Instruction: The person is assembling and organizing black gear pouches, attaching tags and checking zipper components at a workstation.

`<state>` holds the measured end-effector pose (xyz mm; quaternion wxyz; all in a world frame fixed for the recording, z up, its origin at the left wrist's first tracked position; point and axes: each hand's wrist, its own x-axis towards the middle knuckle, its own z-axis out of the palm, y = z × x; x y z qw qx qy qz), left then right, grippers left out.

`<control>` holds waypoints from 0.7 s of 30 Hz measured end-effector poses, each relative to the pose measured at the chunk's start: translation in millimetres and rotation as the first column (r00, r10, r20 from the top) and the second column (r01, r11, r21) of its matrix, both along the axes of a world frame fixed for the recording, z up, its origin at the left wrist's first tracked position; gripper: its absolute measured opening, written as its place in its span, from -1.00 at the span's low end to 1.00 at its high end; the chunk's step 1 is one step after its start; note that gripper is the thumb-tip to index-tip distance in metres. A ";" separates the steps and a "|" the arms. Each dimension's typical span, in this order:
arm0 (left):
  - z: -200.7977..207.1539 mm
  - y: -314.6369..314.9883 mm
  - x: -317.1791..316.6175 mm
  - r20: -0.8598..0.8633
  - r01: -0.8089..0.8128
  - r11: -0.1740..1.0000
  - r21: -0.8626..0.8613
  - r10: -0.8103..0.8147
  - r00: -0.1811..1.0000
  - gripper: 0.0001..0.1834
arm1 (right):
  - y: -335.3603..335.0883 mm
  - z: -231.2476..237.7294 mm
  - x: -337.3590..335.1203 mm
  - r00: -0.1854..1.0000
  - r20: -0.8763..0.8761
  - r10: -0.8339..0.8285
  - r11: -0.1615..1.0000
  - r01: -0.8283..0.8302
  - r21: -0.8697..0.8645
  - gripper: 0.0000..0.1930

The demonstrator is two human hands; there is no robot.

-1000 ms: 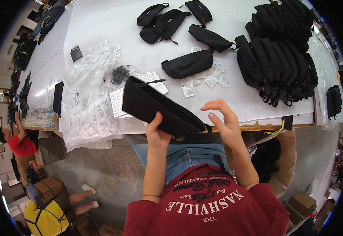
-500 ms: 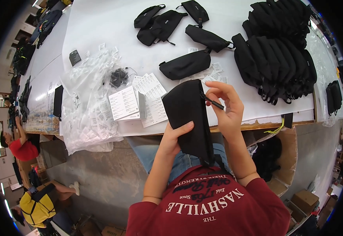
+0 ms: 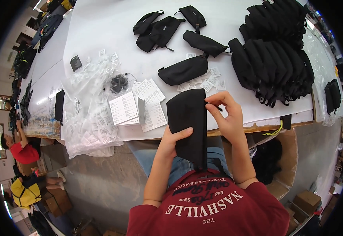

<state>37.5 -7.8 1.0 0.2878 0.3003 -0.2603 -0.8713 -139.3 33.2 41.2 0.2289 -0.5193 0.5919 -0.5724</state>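
I hold a black fabric waist bag (image 3: 188, 122) upright in front of me, over the near edge of the white table (image 3: 108, 31). My left hand (image 3: 171, 139) grips its lower left side. My right hand (image 3: 226, 116) pinches its upper right edge with the fingertips. A strap hangs from the bag's bottom toward my lap. White printed leaflets (image 3: 134, 106) lie on the table just left of the bag.
Several loose black waist bags (image 3: 185, 70) and small white tags (image 3: 207, 80) lie beyond my hands. A big pile of black bags (image 3: 273, 63) sits at right. Clear plastic bags (image 3: 87, 114) heap at left. An open cardboard box (image 3: 275, 157) stands at my right. People sit on the floor at far left.
The bag has swung from lying tilted across the table edge to standing upright in my hands. My right hand moved up onto its top right edge.
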 end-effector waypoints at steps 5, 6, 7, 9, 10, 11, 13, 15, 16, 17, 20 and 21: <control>6.3 0.5 -4.0 0.092 -0.022 0.999 -0.049 0.026 0.995 -0.49 | -4.3 0.7 -11.9 0.997 -0.080 -0.013 1.000 0.014 0.012 -0.95; 5.1 1.0 -4.8 0.094 -0.021 0.999 -0.046 0.025 0.995 -0.49 | -4.0 1.6 -10.9 0.997 -0.081 -0.001 1.000 0.001 0.002 -0.96; 4.2 1.3 -5.8 0.085 -0.072 0.997 -0.019 0.074 0.994 -0.50 | -2.9 5.2 -8.0 0.997 -0.080 0.001 1.000 0.000 0.005 -0.96; -0.4 -1.7 -4.8 0.029 -0.152 0.988 0.038 0.151 0.988 -0.53 | 1.8 11.2 1.8 0.974 -0.144 0.173 0.985 -0.168 0.050 -0.96; -4.1 -5.6 -2.1 -0.019 -0.178 0.982 0.070 0.180 0.984 -0.54 | 5.4 9.6 5.8 0.954 -0.160 0.253 0.967 -0.246 0.063 -0.95; -9.2 -10.6 1.6 -0.049 -0.191 0.975 0.115 0.197 0.979 -0.58 | 8.6 9.5 9.5 0.935 -0.149 0.321 0.946 -0.309 0.096 -0.95; -17.4 -19.1 9.6 -0.098 -0.215 0.960 0.181 0.235 0.967 -0.63 | 13.7 9.8 16.8 0.911 -0.125 0.393 0.916 -0.378 0.134 -0.94; -24.5 -22.4 17.6 -0.153 -0.202 0.952 0.230 0.240 0.959 -0.64 | 17.7 9.5 23.8 0.880 -0.086 0.466 0.880 -0.451 0.152 -0.93; -26.3 -21.7 17.9 -0.206 -0.183 0.956 0.229 0.231 0.951 -0.66 | 18.8 8.6 24.4 0.880 -0.078 0.469 0.877 -0.454 0.160 -0.93; -27.8 -20.4 18.2 -0.258 -0.164 0.960 0.226 0.221 0.940 -0.67 | 18.3 7.6 24.0 0.878 -0.100 0.468 0.881 -0.453 0.140 -0.93; -31.3 -18.8 19.6 -0.318 -0.103 0.953 0.284 0.195 0.928 -0.70 | 18.9 6.9 24.2 0.855 -0.127 0.503 0.863 -0.489 0.124 -0.94; -32.1 -20.5 20.8 -0.317 -0.107 0.952 0.286 0.199 0.927 -0.70 | 18.8 7.6 24.1 0.835 -0.136 0.534 0.845 -0.520 0.126 -0.94</control>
